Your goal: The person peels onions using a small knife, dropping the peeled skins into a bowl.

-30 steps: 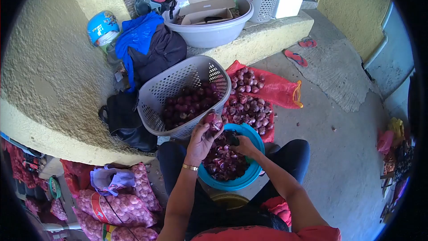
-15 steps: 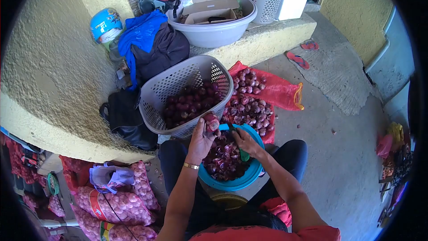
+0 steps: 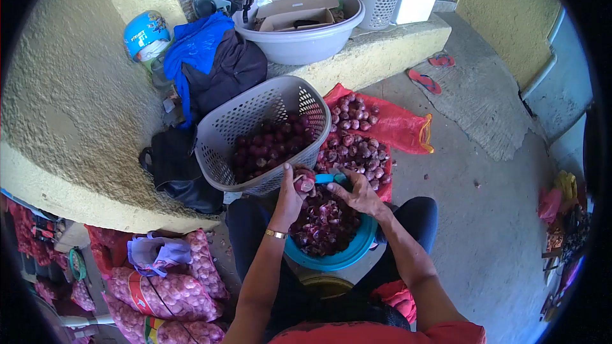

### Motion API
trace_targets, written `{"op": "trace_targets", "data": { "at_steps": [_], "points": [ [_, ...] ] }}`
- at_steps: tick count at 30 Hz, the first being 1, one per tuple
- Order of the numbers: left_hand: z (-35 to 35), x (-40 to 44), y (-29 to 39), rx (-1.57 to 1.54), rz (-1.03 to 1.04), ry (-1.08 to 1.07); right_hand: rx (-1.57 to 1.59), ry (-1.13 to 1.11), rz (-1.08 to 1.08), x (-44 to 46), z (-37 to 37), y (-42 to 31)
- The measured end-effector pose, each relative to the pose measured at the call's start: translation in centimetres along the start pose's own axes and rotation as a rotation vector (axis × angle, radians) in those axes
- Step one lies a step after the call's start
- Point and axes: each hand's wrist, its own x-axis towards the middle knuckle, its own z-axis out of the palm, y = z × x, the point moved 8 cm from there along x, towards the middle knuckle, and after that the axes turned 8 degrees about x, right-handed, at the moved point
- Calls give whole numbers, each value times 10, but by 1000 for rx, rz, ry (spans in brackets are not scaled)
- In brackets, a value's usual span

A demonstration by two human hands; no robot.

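My left hand (image 3: 291, 199) is wrapped round a red onion (image 3: 305, 182) above the blue basin (image 3: 364, 242), thumb pointing up along the onion's side. Close to the onion's right side, my right hand (image 3: 360, 196) grips a small knife (image 3: 340, 178); a bit of its green handle shows between the fingers, and the blade is hard to make out. Loose purple onion skins (image 3: 324, 226) fill much of the basin, which sits between my knees. Just beyond my left hand stands a grey perforated basket (image 3: 220, 121) with many dark purple onions (image 3: 271, 146) inside.
Onions with dry skins (image 3: 366, 156) lie on a red mesh sack (image 3: 401, 130) beyond the basin. Full onion sacks (image 3: 169, 293) are piled at the left. Bags (image 3: 229, 67) lean by the wall. A large tub (image 3: 306, 44) stands on the ledge; slippers (image 3: 424, 81) lie farther right.
My right hand has turned and come closer to the onion, bringing the knife up; its green handle no longer hangs below the palm. My left hand still holds the onion.
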Motion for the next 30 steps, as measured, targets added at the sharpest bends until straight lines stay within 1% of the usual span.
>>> {"op": "trace_targets", "data": {
  "at_steps": [1,2,9,11,12,14,15,17,18,20,21,23,27,30],
  "points": [
    [4,0,-1,68,3,-33,18,-67,-13,-1,5,-7],
    [8,0,-2,137,6,-66,15,-56,-88,1,8,-4],
    [11,6,-16,217,-27,-125,-162,-35,-201,5,7,-19],
    [17,4,-21,122,-98,-172,-45,-29,-184,6,6,-19],
    [17,4,-21,123,-100,-172,-43,-28,-182,7,6,-15],
    [19,3,-25,-77,-182,-154,-55,27,-83,11,2,1],
    [18,4,-25,-77,-182,-155,-55,28,-83,11,1,0],
    [17,4,-28,-234,-239,-171,30,9,-7,11,-1,2],
    [13,7,-30,-234,-239,-172,29,9,-6,10,-2,-2],
    [13,10,-32,-443,-245,-221,-11,41,-53,8,-6,-13],
    [15,10,-31,-443,-245,-221,-12,41,-53,8,-7,-14],
    [10,10,-33,-429,-283,-111,-25,6,29,8,-4,-8],
    [7,12,-36,-463,-288,-116,-49,-7,13,9,-2,-8],
    [8,10,-36,-423,-296,-135,-16,-36,51,9,1,-3]
  ]
}}
